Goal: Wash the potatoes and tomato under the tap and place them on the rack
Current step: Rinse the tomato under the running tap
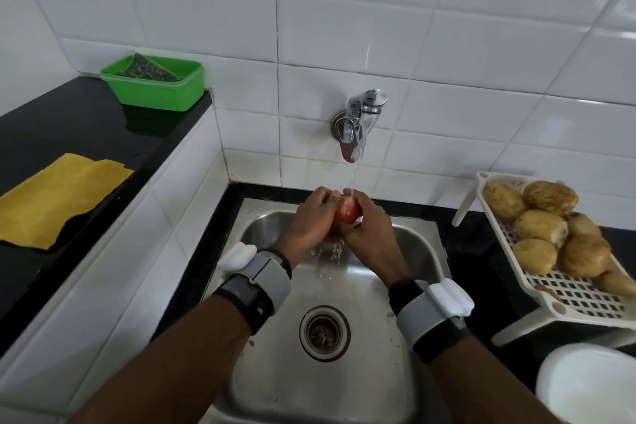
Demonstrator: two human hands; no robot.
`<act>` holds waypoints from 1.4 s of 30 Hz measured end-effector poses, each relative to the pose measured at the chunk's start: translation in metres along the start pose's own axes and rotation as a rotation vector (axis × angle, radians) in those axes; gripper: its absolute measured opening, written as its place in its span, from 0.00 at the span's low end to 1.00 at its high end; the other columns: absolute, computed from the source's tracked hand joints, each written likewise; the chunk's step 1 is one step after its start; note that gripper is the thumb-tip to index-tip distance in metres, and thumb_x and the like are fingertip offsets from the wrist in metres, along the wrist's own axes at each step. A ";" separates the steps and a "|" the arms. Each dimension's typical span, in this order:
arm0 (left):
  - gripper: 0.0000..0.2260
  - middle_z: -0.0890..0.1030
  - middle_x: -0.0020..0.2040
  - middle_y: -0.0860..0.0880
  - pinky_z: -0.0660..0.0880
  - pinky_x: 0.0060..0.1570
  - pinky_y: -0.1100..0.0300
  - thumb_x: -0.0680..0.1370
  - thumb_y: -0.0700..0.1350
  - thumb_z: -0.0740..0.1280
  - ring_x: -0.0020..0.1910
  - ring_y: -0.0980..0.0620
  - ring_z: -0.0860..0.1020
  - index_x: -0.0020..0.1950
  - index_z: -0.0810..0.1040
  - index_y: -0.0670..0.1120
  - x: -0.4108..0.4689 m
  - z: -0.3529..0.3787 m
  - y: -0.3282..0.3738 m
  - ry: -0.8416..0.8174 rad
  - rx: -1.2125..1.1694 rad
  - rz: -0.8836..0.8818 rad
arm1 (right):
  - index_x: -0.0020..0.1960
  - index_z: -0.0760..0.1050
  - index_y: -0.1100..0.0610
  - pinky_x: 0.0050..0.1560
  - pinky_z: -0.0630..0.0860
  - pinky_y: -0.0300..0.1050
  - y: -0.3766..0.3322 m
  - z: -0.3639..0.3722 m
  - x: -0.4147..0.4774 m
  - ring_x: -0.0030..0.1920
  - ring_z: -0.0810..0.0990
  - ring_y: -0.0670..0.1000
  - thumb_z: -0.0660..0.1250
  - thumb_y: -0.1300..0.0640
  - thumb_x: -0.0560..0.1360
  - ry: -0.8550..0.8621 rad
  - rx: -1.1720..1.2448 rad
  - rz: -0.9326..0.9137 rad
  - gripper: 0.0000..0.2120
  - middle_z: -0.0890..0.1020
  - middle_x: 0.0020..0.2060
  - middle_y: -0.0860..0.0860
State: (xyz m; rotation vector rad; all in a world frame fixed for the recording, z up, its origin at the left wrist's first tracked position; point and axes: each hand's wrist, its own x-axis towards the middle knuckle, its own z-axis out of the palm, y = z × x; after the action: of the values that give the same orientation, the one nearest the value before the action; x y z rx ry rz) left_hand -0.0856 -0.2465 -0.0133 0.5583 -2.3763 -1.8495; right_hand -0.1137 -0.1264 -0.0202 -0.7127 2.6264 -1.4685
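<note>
The sink [275, 372] lies in the middle, its drain [324, 332] toward the front, with the tap [358, 124] on the wall behind it. Under the tap the tomato [347, 212] sits between the left hand [309, 220] and the right hand [371, 231], both holding it. Right of the sink stands the rack [568, 293] with the potatoes [543, 227] on it, a bowl [592, 385] before it. On the raised counter [69, 120] at left lies a cloth [58, 196]; behind it, by the wall, a box [158, 93] holds a scrub pad [148, 69]
</note>
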 end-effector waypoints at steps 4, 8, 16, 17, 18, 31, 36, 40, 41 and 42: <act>0.16 0.81 0.48 0.46 0.77 0.30 0.60 0.81 0.58 0.57 0.37 0.49 0.81 0.59 0.73 0.48 -0.004 0.002 -0.001 -0.108 0.172 0.019 | 0.65 0.71 0.57 0.45 0.74 0.29 0.005 -0.001 0.000 0.49 0.81 0.47 0.72 0.58 0.73 0.030 -0.047 0.036 0.22 0.82 0.51 0.50; 0.22 0.81 0.50 0.45 0.77 0.33 0.60 0.83 0.59 0.53 0.39 0.52 0.80 0.58 0.77 0.45 -0.004 0.001 0.003 -0.049 0.157 0.000 | 0.62 0.74 0.54 0.53 0.74 0.38 0.006 0.006 -0.007 0.53 0.78 0.46 0.73 0.59 0.70 0.028 -0.098 -0.061 0.21 0.80 0.53 0.46; 0.18 0.80 0.42 0.46 0.77 0.35 0.53 0.82 0.60 0.53 0.33 0.49 0.79 0.55 0.69 0.47 -0.011 0.006 -0.006 -0.050 0.145 -0.017 | 0.55 0.74 0.54 0.42 0.70 0.30 0.005 0.005 -0.010 0.42 0.77 0.41 0.69 0.55 0.75 0.002 -0.114 -0.044 0.10 0.80 0.44 0.46; 0.18 0.80 0.41 0.46 0.76 0.36 0.53 0.83 0.60 0.51 0.34 0.50 0.79 0.53 0.71 0.48 -0.011 0.005 -0.005 -0.040 0.098 -0.044 | 0.57 0.74 0.54 0.47 0.72 0.33 0.005 0.006 -0.011 0.46 0.77 0.43 0.70 0.54 0.75 0.003 -0.112 -0.058 0.13 0.80 0.47 0.46; 0.19 0.79 0.40 0.47 0.75 0.36 0.55 0.83 0.59 0.50 0.34 0.51 0.78 0.50 0.73 0.48 -0.011 0.005 -0.004 -0.043 0.079 -0.060 | 0.58 0.74 0.54 0.50 0.73 0.37 0.005 0.007 -0.011 0.48 0.77 0.45 0.70 0.52 0.75 0.003 -0.116 -0.061 0.14 0.80 0.49 0.47; 0.19 0.81 0.46 0.44 0.78 0.36 0.56 0.81 0.60 0.56 0.39 0.49 0.80 0.57 0.74 0.45 -0.020 0.000 -0.010 -0.112 0.181 -0.032 | 0.61 0.71 0.54 0.50 0.78 0.45 0.009 0.006 -0.020 0.49 0.81 0.48 0.69 0.57 0.76 -0.048 -0.077 -0.010 0.15 0.82 0.49 0.50; 0.17 0.81 0.45 0.45 0.72 0.25 0.63 0.82 0.57 0.56 0.33 0.51 0.79 0.60 0.72 0.45 -0.020 -0.001 -0.009 -0.004 0.095 -0.020 | 0.63 0.72 0.54 0.54 0.76 0.43 0.004 0.003 -0.018 0.52 0.79 0.47 0.73 0.58 0.72 -0.045 -0.045 -0.058 0.21 0.80 0.53 0.48; 0.20 0.81 0.41 0.42 0.71 0.25 0.63 0.83 0.59 0.52 0.30 0.51 0.77 0.57 0.75 0.45 -0.021 -0.004 -0.012 -0.080 0.173 -0.057 | 0.61 0.73 0.51 0.51 0.79 0.46 0.009 0.000 -0.017 0.48 0.81 0.46 0.70 0.50 0.75 -0.064 -0.110 -0.034 0.16 0.82 0.48 0.47; 0.21 0.82 0.43 0.43 0.72 0.26 0.63 0.82 0.60 0.53 0.30 0.52 0.76 0.56 0.75 0.45 -0.022 -0.003 -0.013 -0.116 0.230 -0.044 | 0.58 0.74 0.51 0.50 0.79 0.48 0.011 0.000 -0.018 0.46 0.81 0.46 0.68 0.51 0.77 -0.050 -0.157 -0.050 0.12 0.82 0.46 0.46; 0.21 0.82 0.45 0.43 0.72 0.26 0.63 0.82 0.60 0.54 0.30 0.53 0.76 0.56 0.75 0.45 -0.022 -0.002 -0.014 -0.136 0.252 -0.035 | 0.57 0.74 0.51 0.50 0.79 0.50 0.012 0.000 -0.019 0.46 0.80 0.45 0.67 0.52 0.77 -0.046 -0.171 -0.060 0.09 0.82 0.45 0.46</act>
State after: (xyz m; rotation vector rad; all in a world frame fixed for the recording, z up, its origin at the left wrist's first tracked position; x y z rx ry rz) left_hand -0.0614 -0.2439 -0.0231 0.5119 -2.7286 -1.6614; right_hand -0.1014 -0.1132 -0.0332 -0.8361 2.7419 -1.2355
